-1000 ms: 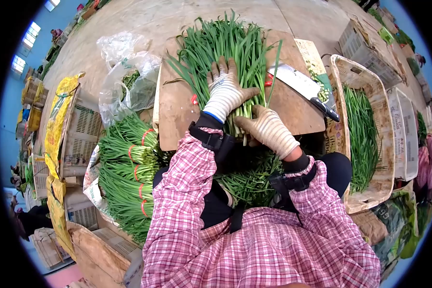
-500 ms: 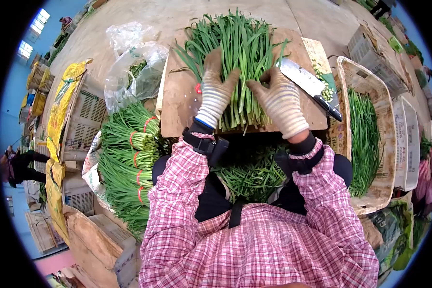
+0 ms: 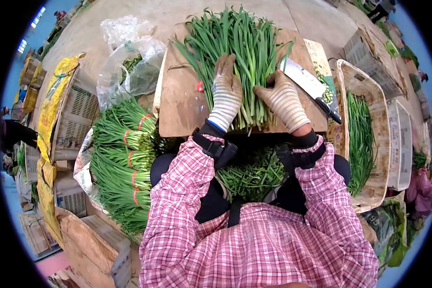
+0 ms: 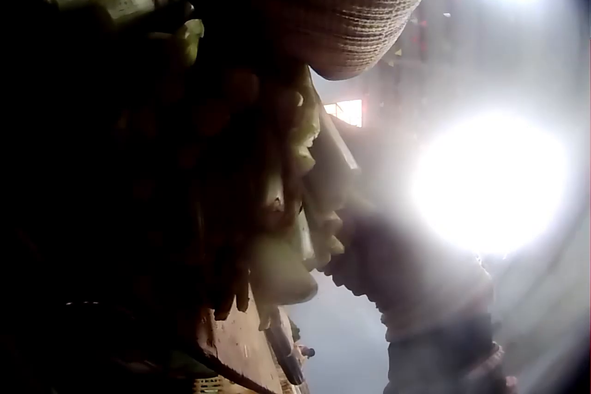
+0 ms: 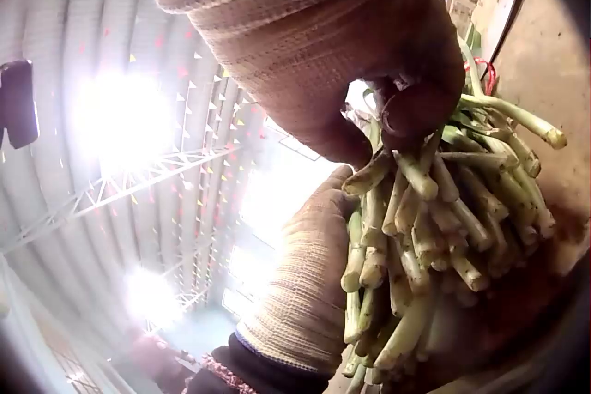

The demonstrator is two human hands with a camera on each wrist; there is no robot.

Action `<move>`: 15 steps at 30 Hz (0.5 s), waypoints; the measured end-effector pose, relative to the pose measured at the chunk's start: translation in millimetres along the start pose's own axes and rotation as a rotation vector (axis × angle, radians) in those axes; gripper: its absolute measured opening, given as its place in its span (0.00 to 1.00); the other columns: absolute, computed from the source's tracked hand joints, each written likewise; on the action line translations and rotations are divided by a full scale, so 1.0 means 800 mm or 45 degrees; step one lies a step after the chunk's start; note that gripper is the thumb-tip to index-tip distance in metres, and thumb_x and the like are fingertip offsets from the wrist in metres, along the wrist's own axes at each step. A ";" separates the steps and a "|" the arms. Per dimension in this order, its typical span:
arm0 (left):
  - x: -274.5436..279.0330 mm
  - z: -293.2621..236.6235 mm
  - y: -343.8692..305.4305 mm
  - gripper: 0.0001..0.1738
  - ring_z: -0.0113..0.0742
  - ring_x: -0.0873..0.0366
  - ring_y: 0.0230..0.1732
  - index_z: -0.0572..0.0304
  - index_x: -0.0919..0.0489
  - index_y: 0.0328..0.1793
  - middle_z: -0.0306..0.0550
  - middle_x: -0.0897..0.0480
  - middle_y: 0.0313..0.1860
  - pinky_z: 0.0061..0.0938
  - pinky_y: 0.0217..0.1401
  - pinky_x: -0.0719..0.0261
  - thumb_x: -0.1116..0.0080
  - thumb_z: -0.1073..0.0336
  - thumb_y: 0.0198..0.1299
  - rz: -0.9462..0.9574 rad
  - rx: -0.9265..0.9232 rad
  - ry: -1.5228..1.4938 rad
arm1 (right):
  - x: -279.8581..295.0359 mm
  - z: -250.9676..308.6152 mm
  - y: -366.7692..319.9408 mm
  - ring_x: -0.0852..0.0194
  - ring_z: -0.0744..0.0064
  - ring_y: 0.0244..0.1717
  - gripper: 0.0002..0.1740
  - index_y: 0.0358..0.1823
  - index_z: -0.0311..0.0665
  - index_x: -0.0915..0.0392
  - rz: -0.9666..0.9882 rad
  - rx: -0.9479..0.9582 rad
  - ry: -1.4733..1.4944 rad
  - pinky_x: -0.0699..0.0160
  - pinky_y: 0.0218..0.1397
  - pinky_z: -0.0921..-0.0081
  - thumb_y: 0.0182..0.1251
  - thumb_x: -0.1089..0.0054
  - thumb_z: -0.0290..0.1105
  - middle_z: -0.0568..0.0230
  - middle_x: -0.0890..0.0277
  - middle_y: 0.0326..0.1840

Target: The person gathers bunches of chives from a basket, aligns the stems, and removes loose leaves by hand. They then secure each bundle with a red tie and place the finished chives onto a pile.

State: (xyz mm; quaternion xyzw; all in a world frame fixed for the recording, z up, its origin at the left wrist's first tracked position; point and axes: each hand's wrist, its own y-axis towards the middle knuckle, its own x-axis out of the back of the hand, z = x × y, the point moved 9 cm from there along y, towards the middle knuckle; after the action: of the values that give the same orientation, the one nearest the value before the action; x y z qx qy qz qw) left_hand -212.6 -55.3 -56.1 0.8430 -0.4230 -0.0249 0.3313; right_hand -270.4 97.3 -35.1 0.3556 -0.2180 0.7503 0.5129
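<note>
A loose bunch of garlic chives lies on the brown board, leaves away from me and cut stalk ends toward me. My gloved left hand lies along the bunch's left side, fingers straight and together, pointing up the leaves. On the right side, my gloved right hand has its thumb and fingers curled at the stalks. In the right wrist view, the right thumb and fingers pinch a stalk over the pale stalk ends. The left wrist view is mostly dark, with some stalk ends showing below the glove.
A cleaver lies on the board's right side. Banded chive bundles are stacked at the left, below a clear plastic bag. A crate with loose chives stands at the right. More greens lie between my legs.
My left hand has gone from spread flat on the bunch to lying along its left side. The right hand has moved from the stalk ends up to the bunch's right side.
</note>
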 end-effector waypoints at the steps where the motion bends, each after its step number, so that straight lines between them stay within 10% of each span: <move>1: 0.001 0.001 0.000 0.30 0.53 0.42 0.73 0.65 0.31 0.66 0.62 0.34 0.69 0.33 0.76 0.49 0.60 0.83 0.55 0.001 0.011 -0.003 | -0.002 -0.006 0.001 0.21 0.48 0.36 0.29 0.44 0.26 0.29 0.008 -0.006 -0.006 0.23 0.42 0.62 0.51 0.32 0.45 0.42 0.23 0.31; 15: 0.002 0.032 -0.002 0.23 0.47 0.47 0.77 0.64 0.23 0.59 0.61 0.42 0.75 0.31 0.76 0.52 0.54 0.80 0.57 0.029 0.351 -0.458 | 0.010 0.042 -0.011 0.22 0.44 0.43 0.24 0.48 0.33 0.31 -0.046 0.122 -0.178 0.23 0.47 0.58 0.52 0.34 0.35 0.42 0.23 0.41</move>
State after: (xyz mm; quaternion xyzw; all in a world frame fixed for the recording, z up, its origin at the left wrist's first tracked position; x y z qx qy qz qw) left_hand -218.7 -69.6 -77.1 0.8574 -0.4842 -0.1130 0.1324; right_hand -253.9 82.1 -7.3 0.4352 -0.2105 0.7238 0.4923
